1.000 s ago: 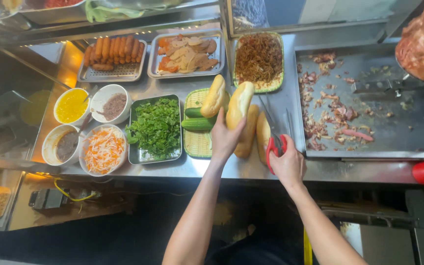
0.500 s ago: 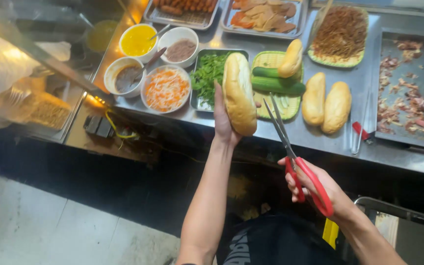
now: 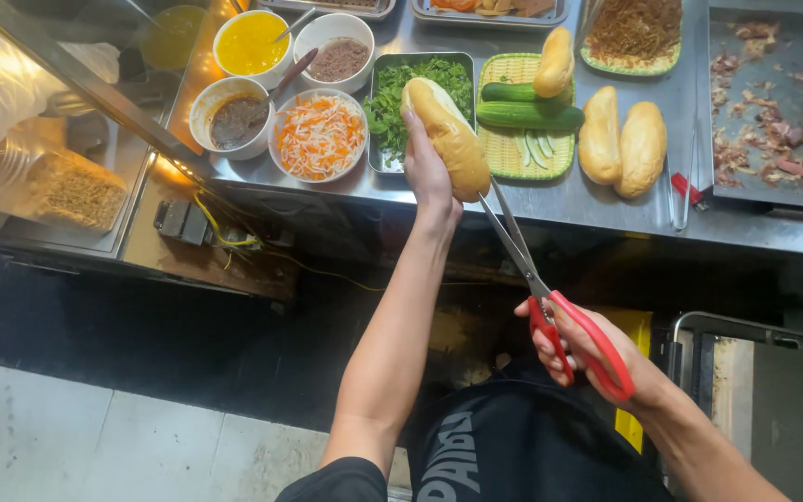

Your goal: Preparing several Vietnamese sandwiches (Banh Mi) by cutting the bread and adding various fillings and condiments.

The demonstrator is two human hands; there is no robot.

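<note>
Since half a second ago the scissors [image 3: 550, 288] have come up to the bread roll [image 3: 448, 138], their blade tips now at its near end, where before they hung lower and off to the side. My left hand [image 3: 425, 172] is wrapped around the roll from its left side, holding it tilted above the front edge of the steel worktop [image 3: 550, 200], just over the tray of green herbs [image 3: 392, 112]. My right hand [image 3: 597, 358] is clamped through the red handles, fingers [image 3: 550, 349] curled in the loops, held well below the worktop edge near my body.

I judge this to be the start of splitting the roll lengthwise. The next move calls for keeping the roll steady and running the blades along its side without reaching my left thumb, which sits close to the cut line.

Whether the blades have already bitten into the crust or only touch it I cannot tell; the tips seem hidden behind the roll's lower end. Behind it lie two whole cucumbers [image 3: 527, 104] on a woven green tray [image 3: 513, 167], three more rolls [image 3: 620, 139], and a bowl of shredded carrot and white radish [image 3: 318, 138]. The trays at the top are cut off by the frame edge.
</note>
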